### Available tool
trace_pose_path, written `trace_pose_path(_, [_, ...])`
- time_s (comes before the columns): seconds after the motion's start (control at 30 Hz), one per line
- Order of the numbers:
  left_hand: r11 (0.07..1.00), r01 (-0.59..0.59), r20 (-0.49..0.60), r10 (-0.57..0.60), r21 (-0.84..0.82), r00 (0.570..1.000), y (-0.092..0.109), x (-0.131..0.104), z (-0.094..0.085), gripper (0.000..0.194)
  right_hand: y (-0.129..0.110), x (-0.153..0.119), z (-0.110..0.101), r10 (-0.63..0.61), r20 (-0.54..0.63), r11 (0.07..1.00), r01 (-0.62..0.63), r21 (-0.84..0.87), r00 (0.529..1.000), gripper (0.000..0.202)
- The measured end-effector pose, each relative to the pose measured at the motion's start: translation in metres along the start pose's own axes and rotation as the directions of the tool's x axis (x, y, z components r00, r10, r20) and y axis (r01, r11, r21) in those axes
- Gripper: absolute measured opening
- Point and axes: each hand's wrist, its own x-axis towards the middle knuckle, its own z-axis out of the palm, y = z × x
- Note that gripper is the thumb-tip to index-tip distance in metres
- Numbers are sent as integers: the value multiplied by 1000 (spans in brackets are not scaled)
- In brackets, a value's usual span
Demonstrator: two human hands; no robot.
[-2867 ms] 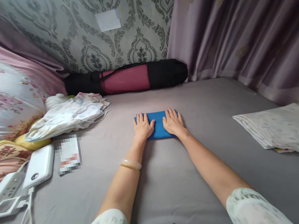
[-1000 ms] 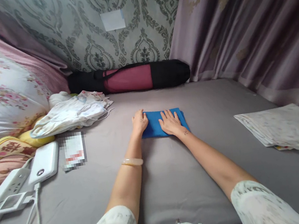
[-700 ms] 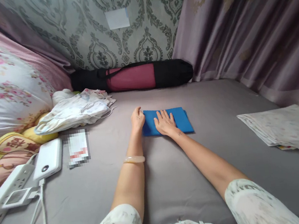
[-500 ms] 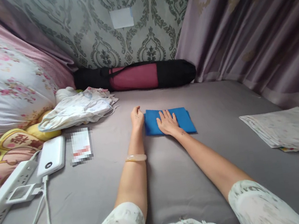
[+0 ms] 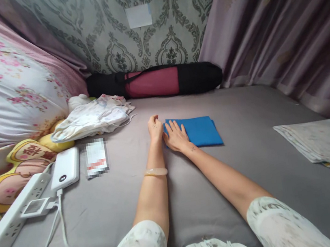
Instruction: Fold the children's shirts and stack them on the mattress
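Observation:
A folded blue cloth (image 5: 203, 131) lies flat on the grey bed sheet in front of me. My right hand (image 5: 175, 137) rests palm down on its left part, fingers stretched out and slightly spread. Just left of the cloth, my left hand (image 5: 155, 129) is curled closed on its side, close against the cloth's left edge. Its fingertips are hidden, so I cannot tell whether anything is in them. A pale bangle (image 5: 155, 172) circles my left forearm.
Folded patterned fabric (image 5: 321, 142) lies at right. At left are crumpled white clothing (image 5: 92, 117), a blurred packet (image 5: 96, 157), a white power bank (image 5: 66, 167), a power strip (image 5: 15, 218) with cables and a pig cushion (image 5: 3, 187). A long black-and-red bag (image 5: 153, 83) lies along the wall.
My right hand has slid left across the blue cloth, from its middle to its left edge beside my left hand. The whole view has shifted slightly.

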Motion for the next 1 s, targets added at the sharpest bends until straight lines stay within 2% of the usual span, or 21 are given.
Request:
trace_pose_path(0.3, [1000,-3,7,3,12,1000,5,-2,0,44,-4,5,-6,33,36,999,-33,-3,999,61])
trace_pose_path(0.47, [999,-20,16,19,29,1000,5,-4,-1,47,-12,11,-9,-48,-3,998,48,-32,999,58])
trace_pose_path(0.73, [998,-53,6,53,-19,999,3,-3,3,46,-11,9,-5,-40,31,997,37,64,999,58])
trace_pose_path(0.87, [995,-98,9,98,-5,995,6,-6,7,41,2,9,-14,-10,5,982,9,189,1000,58])
trace_pose_path(1.0, [983,-177,86,174,39,981,12,-14,16,39,33,3,-24,74,-103,984,-57,167,992,57])
